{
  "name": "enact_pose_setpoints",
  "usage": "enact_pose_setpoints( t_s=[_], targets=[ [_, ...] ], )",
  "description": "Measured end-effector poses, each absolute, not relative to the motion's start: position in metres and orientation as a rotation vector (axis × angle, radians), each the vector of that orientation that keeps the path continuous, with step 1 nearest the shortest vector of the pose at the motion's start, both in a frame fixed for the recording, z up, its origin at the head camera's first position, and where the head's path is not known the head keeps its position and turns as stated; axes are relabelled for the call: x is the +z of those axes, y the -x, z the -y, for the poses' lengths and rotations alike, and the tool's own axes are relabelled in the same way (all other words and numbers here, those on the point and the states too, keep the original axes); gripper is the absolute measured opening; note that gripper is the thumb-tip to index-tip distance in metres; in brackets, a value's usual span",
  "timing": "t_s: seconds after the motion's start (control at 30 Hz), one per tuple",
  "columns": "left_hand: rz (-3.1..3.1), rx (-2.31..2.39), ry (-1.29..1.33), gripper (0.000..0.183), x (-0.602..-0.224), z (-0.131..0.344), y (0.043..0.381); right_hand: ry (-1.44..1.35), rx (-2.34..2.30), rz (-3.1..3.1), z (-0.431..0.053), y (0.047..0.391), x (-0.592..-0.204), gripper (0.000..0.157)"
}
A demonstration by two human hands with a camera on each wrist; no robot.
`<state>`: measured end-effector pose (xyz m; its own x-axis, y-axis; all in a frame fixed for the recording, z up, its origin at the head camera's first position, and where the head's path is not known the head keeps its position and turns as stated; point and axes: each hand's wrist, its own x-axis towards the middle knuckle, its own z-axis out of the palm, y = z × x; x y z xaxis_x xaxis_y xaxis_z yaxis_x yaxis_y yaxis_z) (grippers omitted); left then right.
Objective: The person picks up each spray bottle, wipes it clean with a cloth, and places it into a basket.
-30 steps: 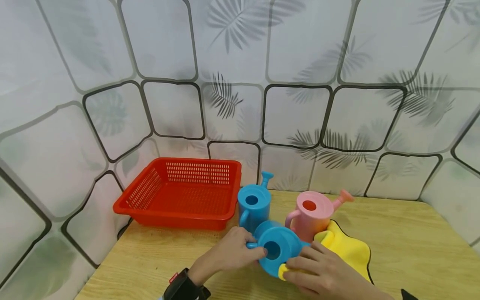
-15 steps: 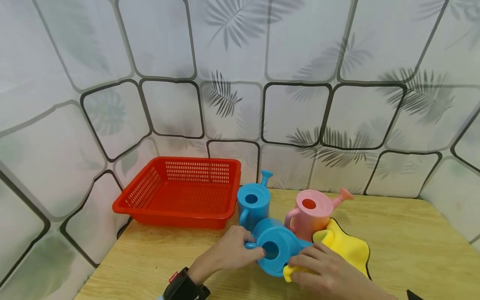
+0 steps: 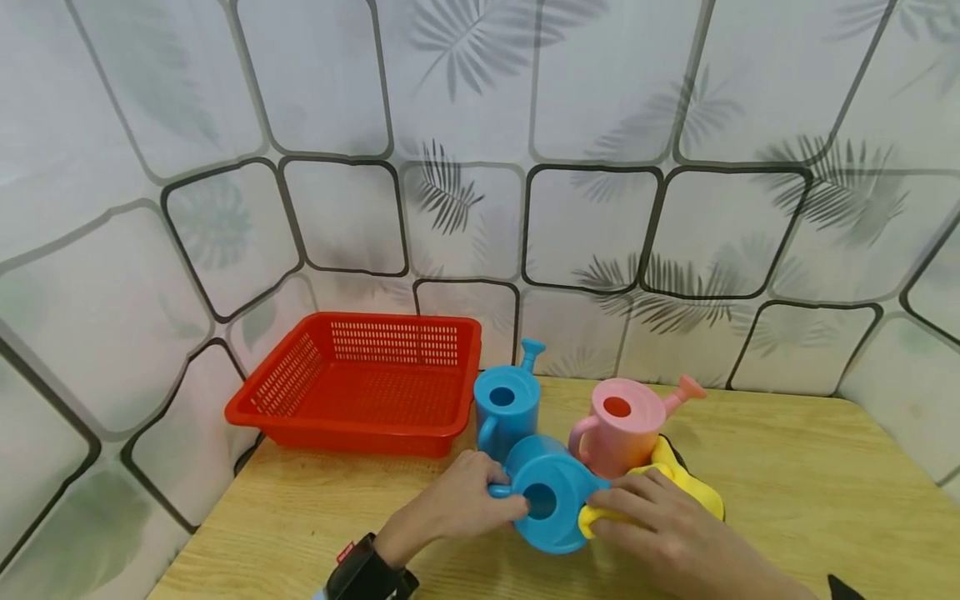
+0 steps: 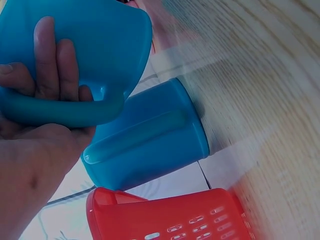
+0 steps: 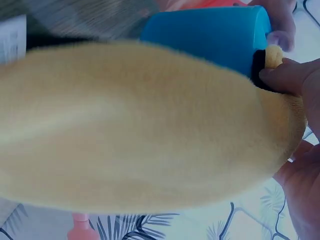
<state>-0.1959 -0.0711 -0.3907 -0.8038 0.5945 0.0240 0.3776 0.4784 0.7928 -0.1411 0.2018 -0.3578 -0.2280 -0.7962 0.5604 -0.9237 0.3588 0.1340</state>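
Observation:
A blue watering can (image 3: 551,536) is tilted with its open top towards me. My left hand (image 3: 465,500) grips its handle (image 4: 65,111), with the thumb at the rim of the filling hole. In my right hand (image 3: 667,533) a yellow cloth (image 3: 678,477) with a dark edge is pinched against the can's side by the spout. That cloth (image 5: 135,125) fills much of the right wrist view, where its far part hangs loose. The spout is mostly hidden behind the right fingers.
Just behind stands a second blue watering can (image 3: 519,425). A pink watering can (image 3: 611,446) is to its right, close to the cloth. At the back left, a red slotted basket (image 3: 352,435) sits on the wooden table (image 3: 840,475) before a patterned curtain.
My right hand has shifted slightly up and right along the can, drawing the cloth with it. The cloth's spread part looks more bunched. My left hand has stayed nearly still on the handle.

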Motion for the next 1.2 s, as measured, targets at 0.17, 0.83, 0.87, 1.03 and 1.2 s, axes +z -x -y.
enact_pose_setpoints(
  t_s=[0.17,0.83,0.87,1.03,1.2],
  targets=[
    [-2.481,1.192,-0.894,0.038,-0.391,0.072,0.195,-1.451,0.301,2.013,-0.201,0.146,-0.354,0.048],
    [-2.49,1.191,-0.981,0.038,-0.392,0.072,0.195,-1.306,0.386,1.914,-0.186,0.148,-0.35,0.045],
    [-2.495,1.192,-0.974,0.038,-0.392,0.072,0.196,-1.32,0.392,1.906,-0.185,0.148,-0.351,0.044],
    [-2.511,1.175,-0.963,0.037,-0.392,0.074,0.197,-1.402,0.406,1.888,-0.186,0.148,-0.358,0.041],
    [-2.529,1.141,-0.968,0.037,-0.395,0.074,0.197,-1.468,0.409,2.008,-0.192,0.141,-0.368,0.036]
  ],
)
